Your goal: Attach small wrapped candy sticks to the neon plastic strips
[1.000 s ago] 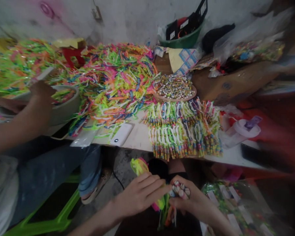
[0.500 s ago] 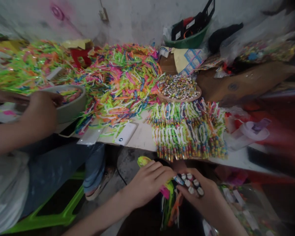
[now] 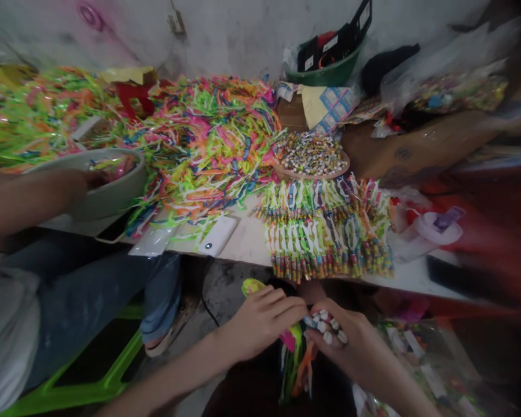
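Note:
My right hand [image 3: 351, 331] is closed round a bundle of small tubes [image 3: 328, 328] with white ends facing up. My left hand [image 3: 263, 319] is closed, its fingertips meeting a bluish tube end at the bundle's left side. Out of the left hand's far side sticks a yellow-green plastic piece [image 3: 252, 286]. Below the hands hang strips [image 3: 292, 359] in green, pink, orange and blue; which hand grips them is partly hidden. On the table edge just beyond lie rows of similar tubes with ribbon tails [image 3: 312, 237].
A shallow bowl [image 3: 347, 168] heaped with small tubes stands behind the rows. Colourful strips [image 3: 217, 133] pile up leftwards. A white phone-like box [image 3: 218, 236] lies near the edge, a lidded cup [image 3: 440, 227] to the right. At left, a co-worker's arm [image 3: 39, 194] reaches into a grey bowl [image 3: 117, 200].
The view has shifted slightly, so the table's things sit a little further left. The co-worker's hand has moved within the grey bowl. My hands keep nearly the same pose.

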The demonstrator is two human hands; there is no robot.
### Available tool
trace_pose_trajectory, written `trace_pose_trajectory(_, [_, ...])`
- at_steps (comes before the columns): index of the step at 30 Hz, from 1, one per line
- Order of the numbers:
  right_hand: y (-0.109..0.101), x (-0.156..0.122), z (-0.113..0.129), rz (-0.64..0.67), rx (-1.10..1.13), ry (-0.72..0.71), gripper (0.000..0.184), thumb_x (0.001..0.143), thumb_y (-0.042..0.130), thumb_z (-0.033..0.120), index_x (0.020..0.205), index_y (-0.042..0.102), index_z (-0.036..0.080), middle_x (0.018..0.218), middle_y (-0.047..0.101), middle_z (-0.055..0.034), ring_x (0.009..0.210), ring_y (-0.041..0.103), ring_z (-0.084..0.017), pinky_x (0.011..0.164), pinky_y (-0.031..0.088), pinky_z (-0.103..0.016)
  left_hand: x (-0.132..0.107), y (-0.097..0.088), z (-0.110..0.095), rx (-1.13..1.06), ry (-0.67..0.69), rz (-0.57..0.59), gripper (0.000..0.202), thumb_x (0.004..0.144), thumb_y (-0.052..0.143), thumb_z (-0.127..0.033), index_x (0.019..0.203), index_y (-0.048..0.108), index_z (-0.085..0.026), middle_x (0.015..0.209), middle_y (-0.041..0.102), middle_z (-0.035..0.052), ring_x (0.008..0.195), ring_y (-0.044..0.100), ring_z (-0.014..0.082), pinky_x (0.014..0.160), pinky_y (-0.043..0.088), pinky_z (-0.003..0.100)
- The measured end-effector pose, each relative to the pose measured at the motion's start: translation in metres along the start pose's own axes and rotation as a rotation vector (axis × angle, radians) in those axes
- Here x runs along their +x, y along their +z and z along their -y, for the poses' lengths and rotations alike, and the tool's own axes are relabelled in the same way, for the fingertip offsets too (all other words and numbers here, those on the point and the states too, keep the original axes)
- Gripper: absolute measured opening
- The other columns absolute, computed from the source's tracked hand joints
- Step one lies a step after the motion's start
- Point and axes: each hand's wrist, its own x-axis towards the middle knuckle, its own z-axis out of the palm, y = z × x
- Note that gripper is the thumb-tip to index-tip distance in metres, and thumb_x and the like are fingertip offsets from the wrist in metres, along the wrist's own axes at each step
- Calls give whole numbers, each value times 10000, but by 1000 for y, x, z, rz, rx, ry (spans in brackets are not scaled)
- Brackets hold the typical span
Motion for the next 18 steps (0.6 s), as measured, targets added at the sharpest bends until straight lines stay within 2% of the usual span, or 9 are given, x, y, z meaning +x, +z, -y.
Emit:
trace_pose_trajectory(2, [5, 7, -4, 36, 183, 100, 133, 797, 559, 318, 800, 539, 187, 663, 544, 39, 599, 495, -93, 582, 391, -189, -3, 4, 3, 53, 44, 1, 194, 943, 401, -171, 1060, 554, -147, 1009, 665, 24, 798, 539, 150, 720, 386, 294])
trace_pose_trajectory(4, [10, 13, -10, 150, 360, 188, 153, 747, 616, 312, 765, 550, 176, 629, 503, 59, 568, 459, -72, 543, 377, -170, -7, 5, 4, 127, 114, 30, 205, 937, 414, -145, 1072, 569, -143, 994, 669, 30, 819, 551, 148, 744, 388, 295])
trace_pose_trajectory(7, [18, 18, -21, 300, 550, 279, 183, 702, 655, 306, 777, 559, 169, 588, 490, 75, 499, 432, -54, 481, 358, -162, -18, -1, 5, 198, 182, 41, 265, 938, 412, -132, 1154, 564, -151, 1115, 651, 31, 945, 553, 158, 840, 388, 307])
trace_pose_trajectory(9, [23, 18, -28, 338, 631, 318, 229, 706, 656, 339, 819, 554, 169, 545, 487, 83, 448, 416, -49, 450, 351, -164, -28, -8, 8, 192, 172, 4, 306, 940, 416, -133, 1222, 532, -145, 1180, 633, 34, 1023, 540, 163, 914, 379, 314])
trace_pose_trajectory(11, [24, 18, -34, 337, 651, 318, 271, 713, 650, 375, 856, 552, 167, 521, 496, 82, 429, 422, -54, 439, 355, -167, -37, -15, 13, 113, 84, -136, 309, 944, 418, -151, 1232, 528, -135, 1139, 649, 55, 1041, 547, 164, 936, 398, 311])
trace_pose_trajectory(13, [20, 24, -40, 233, 563, 286, 287, 722, 632, 413, 847, 560, 166, 547, 540, 58, 461, 477, -77, 463, 385, -184, -42, -17, 18, -59, -164, -369, 256, 942, 430, -194, 1145, 583, -160, 1035, 663, 64, 962, 586, 155, 853, 465, 282])
trace_pose_trajectory(15, [14, 36, -45, -8, 350, 266, 275, 742, 604, 419, 847, 575, 167, 664, 627, 2, 590, 584, -131, 566, 447, -223, -41, -10, 19, -330, -563, -580, 176, 912, 491, -266, 1002, 620, -187, 909, 649, 38, 789, 612, 129, 685, 500, 232])
trace_pose_trajectory(16, [11, 45, -47, -147, 197, 278, 267, 756, 589, 407, 871, 584, 166, 745, 661, -31, 682, 624, -167, 633, 463, -249, -40, -2, 16, -505, -783, -633, 153, 878, 540, -313, 937, 612, -191, 816, 631, 12, 679, 596, 111, 593, 486, 208])
trace_pose_trajectory(18, [6, 66, -49, -347, -126, 353, 273, 796, 547, 379, 956, 589, 163, 857, 694, -88, 808, 658, -240, 712, 464, -305, -35, 21, 1, -926, -1180, -595, 244, 783, 637, -403, 875, 559, -191, 609, 544, -54, 490, 505, 76, 452, 406, 172])
